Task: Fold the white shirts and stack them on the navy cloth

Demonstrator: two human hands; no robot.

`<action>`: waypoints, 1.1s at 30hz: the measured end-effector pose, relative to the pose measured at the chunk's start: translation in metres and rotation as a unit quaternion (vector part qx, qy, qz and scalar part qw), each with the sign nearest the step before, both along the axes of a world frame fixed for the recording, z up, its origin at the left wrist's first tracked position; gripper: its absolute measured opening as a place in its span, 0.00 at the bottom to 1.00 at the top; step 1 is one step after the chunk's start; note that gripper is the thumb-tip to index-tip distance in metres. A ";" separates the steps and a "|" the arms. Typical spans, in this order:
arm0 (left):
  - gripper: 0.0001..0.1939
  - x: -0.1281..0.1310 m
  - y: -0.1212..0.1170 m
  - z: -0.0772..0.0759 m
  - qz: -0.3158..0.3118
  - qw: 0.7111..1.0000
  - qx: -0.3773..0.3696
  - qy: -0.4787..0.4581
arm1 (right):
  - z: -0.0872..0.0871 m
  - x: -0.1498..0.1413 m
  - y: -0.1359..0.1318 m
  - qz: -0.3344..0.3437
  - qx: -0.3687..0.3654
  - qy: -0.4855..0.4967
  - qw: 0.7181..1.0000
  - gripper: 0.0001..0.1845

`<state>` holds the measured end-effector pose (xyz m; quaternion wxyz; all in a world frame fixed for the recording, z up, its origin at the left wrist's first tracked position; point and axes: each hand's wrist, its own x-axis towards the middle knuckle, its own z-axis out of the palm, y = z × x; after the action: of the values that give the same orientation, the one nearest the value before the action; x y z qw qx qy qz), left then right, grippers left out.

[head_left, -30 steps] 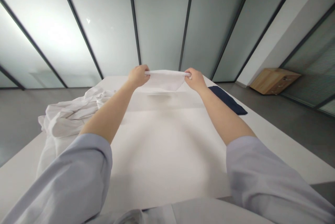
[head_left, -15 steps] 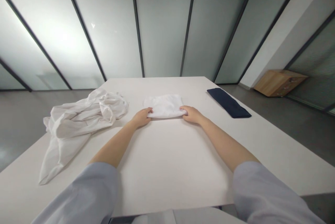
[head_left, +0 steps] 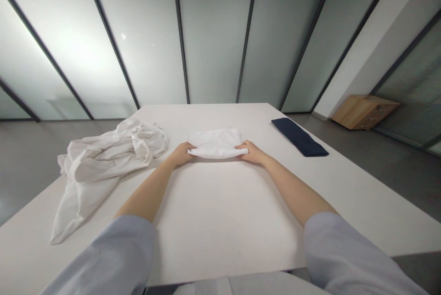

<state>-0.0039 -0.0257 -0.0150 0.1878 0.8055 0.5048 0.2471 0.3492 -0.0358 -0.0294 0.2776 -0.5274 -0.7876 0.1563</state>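
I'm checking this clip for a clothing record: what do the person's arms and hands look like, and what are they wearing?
The left grip and right grip are bare hands, with no gloves. The forearms are bare too. The left sleeve and right sleeve are loose, pale blue-grey cloth, ending near the elbows.

Nothing to read here, folks: no word, label or number legible on the folded white cloth (head_left: 215, 144) between the left hand (head_left: 181, 153) and right hand (head_left: 251, 151), nor the navy cloth (head_left: 299, 137) beyond that right hand.
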 end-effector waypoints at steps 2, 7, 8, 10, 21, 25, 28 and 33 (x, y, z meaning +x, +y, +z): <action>0.23 -0.001 0.002 -0.002 -0.022 0.999 0.031 0.036 | -0.003 -0.001 0.001 0.008 0.036 -0.026 0.999 0.18; 0.22 0.003 0.005 -0.006 0.024 0.998 0.056 -0.002 | -0.011 -0.004 0.004 0.002 0.050 0.042 0.998 0.15; 0.21 0.004 0.005 -0.006 0.050 0.997 0.044 -0.034 | -0.012 -0.005 0.005 -0.009 0.034 0.065 0.997 0.15; 0.21 0.006 0.004 -0.006 0.116 0.988 -0.005 -0.099 | -0.011 -0.006 0.005 -0.038 0.006 0.103 0.994 0.15; 0.24 0.005 -0.001 -0.005 -0.049 0.995 0.082 0.031 | -0.012 -0.006 -0.001 0.019 0.005 0.124 0.992 0.16; 0.21 0.010 0.000 -0.004 -0.037 0.998 0.055 0.015 | -0.011 -0.006 0.001 -0.011 -0.018 0.151 0.988 0.14; 0.19 0.014 -0.001 -0.006 0.039 0.997 -0.020 -0.071 | -0.009 -0.006 0.003 -0.053 -0.022 0.169 0.984 0.13; 0.25 0.013 0.001 -0.004 0.113 0.983 -0.068 -0.125 | -0.004 -0.006 0.006 -0.097 -0.023 0.176 0.979 0.14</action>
<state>0.0093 -0.0251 -0.0188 0.2749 0.6915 0.5804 0.3307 0.3428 -0.0294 -0.0335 0.4134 -0.5718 -0.6678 0.2370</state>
